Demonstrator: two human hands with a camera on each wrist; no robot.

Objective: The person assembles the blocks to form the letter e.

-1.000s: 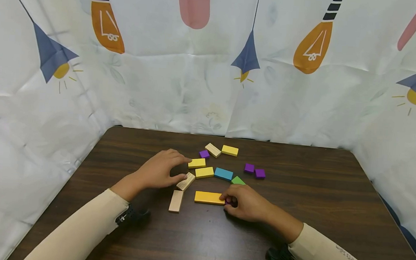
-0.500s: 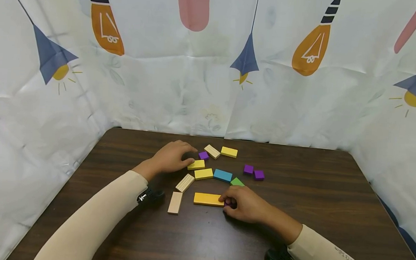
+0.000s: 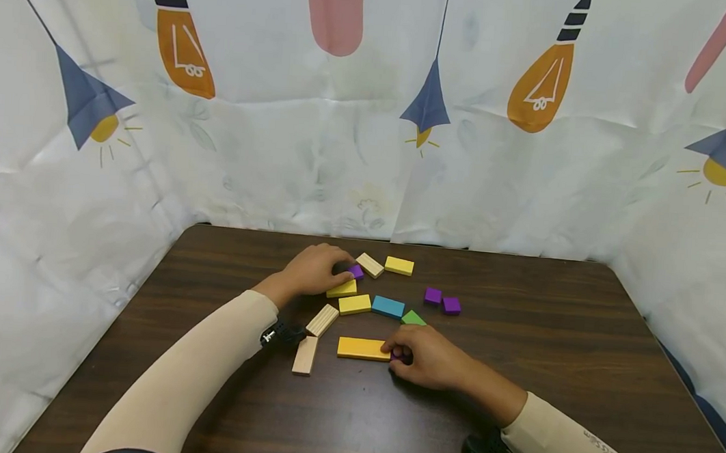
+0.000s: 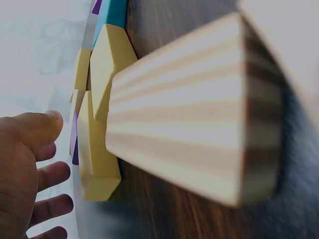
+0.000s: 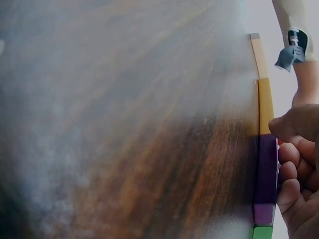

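My left hand point(image 3: 316, 270) reaches over the table's far side, thumb and index finger spread on either side of a small purple block point(image 3: 357, 272). In the left wrist view its fingers look loose and apart from the blocks; contact with the purple one cannot be told. A yellow block point(image 3: 342, 289) lies just under the thumb. My right hand point(image 3: 429, 356) holds another purple block point(image 5: 266, 169) at the right end of a long orange-yellow plank point(image 3: 361, 348), its fingers curled. Most of that purple block is hidden by the fingers in the head view.
Nearby lie another yellow block point(image 3: 355, 305), a blue block point(image 3: 388, 306), a green block point(image 3: 413, 318), a striped wooden block point(image 3: 322, 319) and a plain one point(image 3: 305, 355). Farther back are a wooden block point(image 3: 370, 265), a yellow block point(image 3: 399, 266) and two purple cubes point(image 3: 433, 296).
My left hand has moved away from the striped wooden block, forward and right, to the small purple block at the back. My right hand has stayed at the plank's end.
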